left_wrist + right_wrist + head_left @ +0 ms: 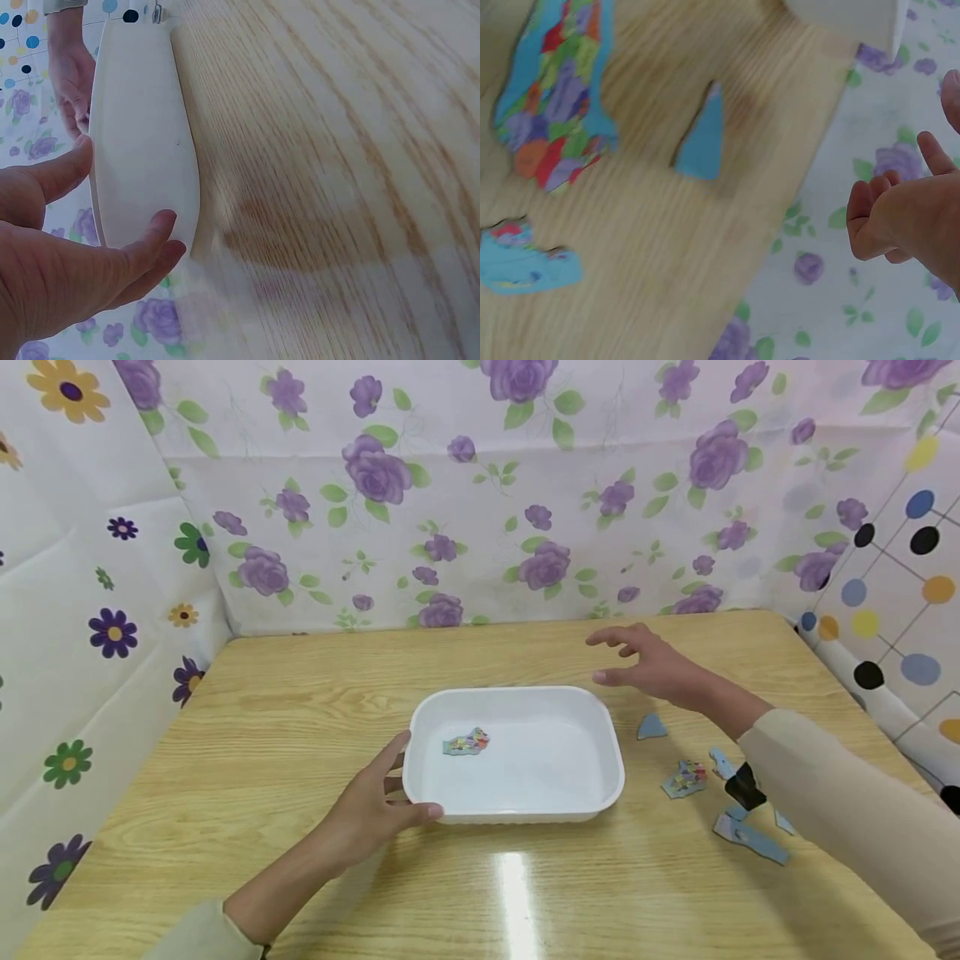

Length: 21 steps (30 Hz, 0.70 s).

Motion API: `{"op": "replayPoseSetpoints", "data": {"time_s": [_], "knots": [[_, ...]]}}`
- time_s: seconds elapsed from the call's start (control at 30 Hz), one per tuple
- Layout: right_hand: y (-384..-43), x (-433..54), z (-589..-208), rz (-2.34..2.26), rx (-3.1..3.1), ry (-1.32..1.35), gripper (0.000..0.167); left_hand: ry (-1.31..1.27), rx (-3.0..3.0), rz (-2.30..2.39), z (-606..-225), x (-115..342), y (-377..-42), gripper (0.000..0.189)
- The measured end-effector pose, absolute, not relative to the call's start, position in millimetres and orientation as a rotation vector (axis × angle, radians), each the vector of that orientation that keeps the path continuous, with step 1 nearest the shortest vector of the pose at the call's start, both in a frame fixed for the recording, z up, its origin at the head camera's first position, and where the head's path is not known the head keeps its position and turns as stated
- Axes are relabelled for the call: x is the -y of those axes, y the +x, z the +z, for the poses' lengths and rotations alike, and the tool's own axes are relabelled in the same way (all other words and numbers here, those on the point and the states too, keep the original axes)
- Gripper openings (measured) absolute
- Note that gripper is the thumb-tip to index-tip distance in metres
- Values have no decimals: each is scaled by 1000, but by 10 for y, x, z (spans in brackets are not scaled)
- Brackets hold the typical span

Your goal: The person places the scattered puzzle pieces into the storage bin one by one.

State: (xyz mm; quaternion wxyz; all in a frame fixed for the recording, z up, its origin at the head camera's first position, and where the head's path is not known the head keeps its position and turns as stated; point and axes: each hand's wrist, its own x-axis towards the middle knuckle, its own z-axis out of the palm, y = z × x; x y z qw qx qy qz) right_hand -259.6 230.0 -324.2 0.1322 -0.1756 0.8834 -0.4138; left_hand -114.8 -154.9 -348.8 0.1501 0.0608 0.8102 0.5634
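Observation:
A white plastic tray stands on the wooden table, and one irregular puzzle piece with a multicoloured pattern and a pale blue edge lies inside it, toward the left. My left hand holds the tray's left end, thumb at the front corner and fingers along the side; in the left wrist view the left hand spans the tray's outer wall. My right hand hovers beyond the tray's far right corner, fingers apart and holding nothing. Below it on the table lies a small blue triangular piece.
Right of the tray lie more loose pieces: a multicoloured one, a long blue one and several smaller ones, some partly hidden by the right forearm. Flowered cloth rises behind the table; dotted cloth hangs at the right.

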Motion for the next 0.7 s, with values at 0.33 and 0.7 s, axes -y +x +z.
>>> {"op": "replayPoseSetpoints", "data": {"time_s": [0.33,0.7], "knots": [[-2570,-2582,-3330,-1169,-2575,-463,61,168,-2340,1612,-3483,1547,-1146,104],[-2516,-2831,-3450,-1057,-2556,-488,61,173,-2325,1617,-3477,1541,-1144,104]]}}
